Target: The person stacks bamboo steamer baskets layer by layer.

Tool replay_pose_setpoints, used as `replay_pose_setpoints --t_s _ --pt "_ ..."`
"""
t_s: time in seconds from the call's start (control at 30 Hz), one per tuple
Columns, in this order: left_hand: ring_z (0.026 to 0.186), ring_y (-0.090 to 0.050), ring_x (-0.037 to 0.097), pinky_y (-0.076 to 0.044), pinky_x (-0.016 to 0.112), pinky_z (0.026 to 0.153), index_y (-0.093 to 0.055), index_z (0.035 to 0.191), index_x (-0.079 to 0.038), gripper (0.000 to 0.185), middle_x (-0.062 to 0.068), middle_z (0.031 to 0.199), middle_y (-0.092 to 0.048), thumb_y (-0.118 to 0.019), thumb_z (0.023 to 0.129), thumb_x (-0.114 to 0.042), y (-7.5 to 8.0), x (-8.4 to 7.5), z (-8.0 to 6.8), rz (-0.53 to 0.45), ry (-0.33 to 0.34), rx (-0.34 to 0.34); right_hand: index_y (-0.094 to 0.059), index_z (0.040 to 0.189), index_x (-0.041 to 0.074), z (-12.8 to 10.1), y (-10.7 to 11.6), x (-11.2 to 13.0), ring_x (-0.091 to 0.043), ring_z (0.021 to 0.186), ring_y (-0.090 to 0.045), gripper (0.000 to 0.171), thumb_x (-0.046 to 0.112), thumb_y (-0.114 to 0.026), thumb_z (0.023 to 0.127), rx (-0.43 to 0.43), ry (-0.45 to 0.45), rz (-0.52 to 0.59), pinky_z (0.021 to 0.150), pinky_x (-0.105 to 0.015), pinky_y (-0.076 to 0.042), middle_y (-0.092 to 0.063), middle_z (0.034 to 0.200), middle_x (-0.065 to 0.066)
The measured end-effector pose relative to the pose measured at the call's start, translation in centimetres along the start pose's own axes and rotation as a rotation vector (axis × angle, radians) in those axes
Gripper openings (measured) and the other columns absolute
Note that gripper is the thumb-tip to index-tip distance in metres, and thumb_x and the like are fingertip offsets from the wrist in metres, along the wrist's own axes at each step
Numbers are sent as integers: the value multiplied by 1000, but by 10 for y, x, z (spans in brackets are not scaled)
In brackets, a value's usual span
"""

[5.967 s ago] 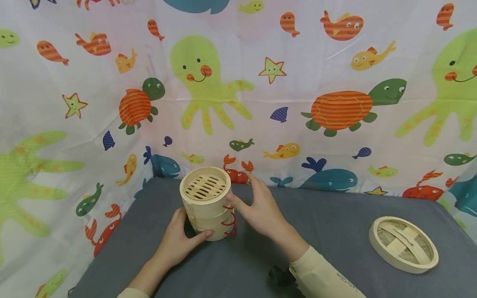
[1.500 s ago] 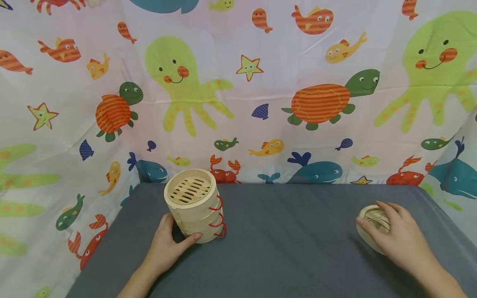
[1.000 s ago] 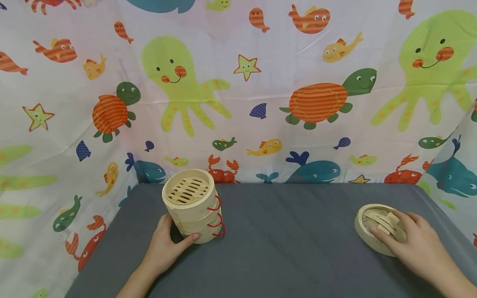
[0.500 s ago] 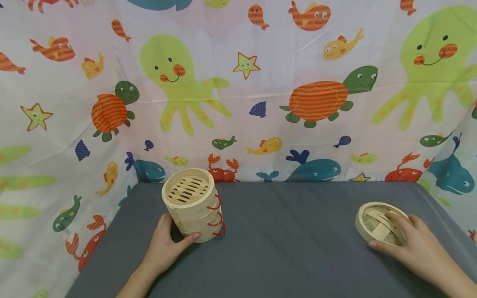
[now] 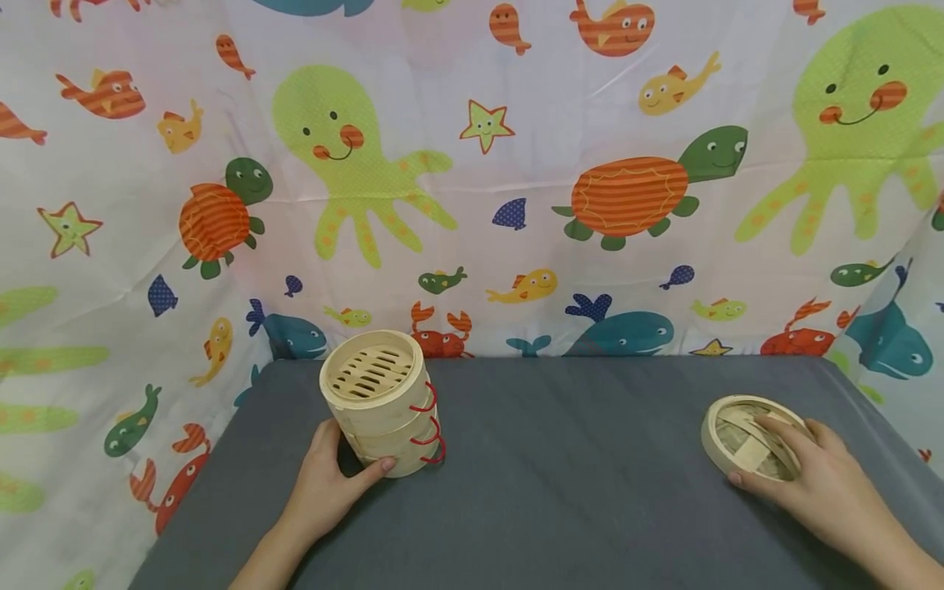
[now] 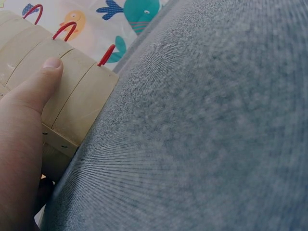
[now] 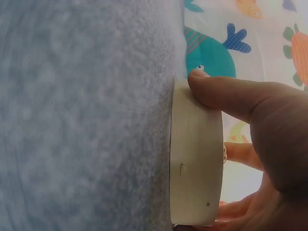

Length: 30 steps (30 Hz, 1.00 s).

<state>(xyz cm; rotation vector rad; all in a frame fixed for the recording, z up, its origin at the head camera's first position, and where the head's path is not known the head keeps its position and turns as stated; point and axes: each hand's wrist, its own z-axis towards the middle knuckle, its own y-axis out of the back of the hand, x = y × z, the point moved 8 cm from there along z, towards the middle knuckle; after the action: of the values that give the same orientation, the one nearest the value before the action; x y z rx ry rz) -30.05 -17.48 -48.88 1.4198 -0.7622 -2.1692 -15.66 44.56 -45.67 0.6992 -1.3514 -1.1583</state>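
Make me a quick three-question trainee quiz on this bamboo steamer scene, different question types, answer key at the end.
1. True or false: the lid sits on top of the steamer stack.
2. Which of the two hands grips the stack? A) left hand B) right hand
3. Fill in: the loops on the stack's side are ____ in colour.

Key: 1. False, it lies apart on the grey cloth, under the right hand. 2. A. 3. Red.

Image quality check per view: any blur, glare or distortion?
Head view: sharp, even light, no glare, soft shadow under the steamer stack; slight wide-angle bowing at the edges. Left wrist view: grey cloth soft, radial smear near the left hand. Right wrist view: cloth blurred, lid and right hand fairly crisp, backdrop washed out.
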Motion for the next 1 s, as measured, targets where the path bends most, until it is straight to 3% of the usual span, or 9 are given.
replay_pose_setpoints --t_s 0.2,0.4,1.0 --pt "130 -55 33 -46 63 107 -48 156 -6 92 14 140 -53 -93 88 -48 -1 2 0 -1 7 7 -51 149 -5 2 -3 -2 -72 117 -42 98 59 -90 86 38 -23 -6 89 -86 -39 -34 137 -54" --pt "128 -57 34 -47 63 106 -50 154 -4 90 15 138 -55 -93 88 -48 0 0 -1 13 -3 -1 -56 146 -3 1 0 -1 -69 115 -45 96 55 -95 81 -23 -1 8 86 -84 -40 -38 135 -52" --pt "131 -54 33 -46 63 108 -47 157 -7 93 15 142 -52 -92 89 -50 0 1 0 -10 -2 4 -55 151 -1 5 10 12 -72 121 -37 96 55 -93 83 -76 15 29 91 -84 -34 -34 140 -53"
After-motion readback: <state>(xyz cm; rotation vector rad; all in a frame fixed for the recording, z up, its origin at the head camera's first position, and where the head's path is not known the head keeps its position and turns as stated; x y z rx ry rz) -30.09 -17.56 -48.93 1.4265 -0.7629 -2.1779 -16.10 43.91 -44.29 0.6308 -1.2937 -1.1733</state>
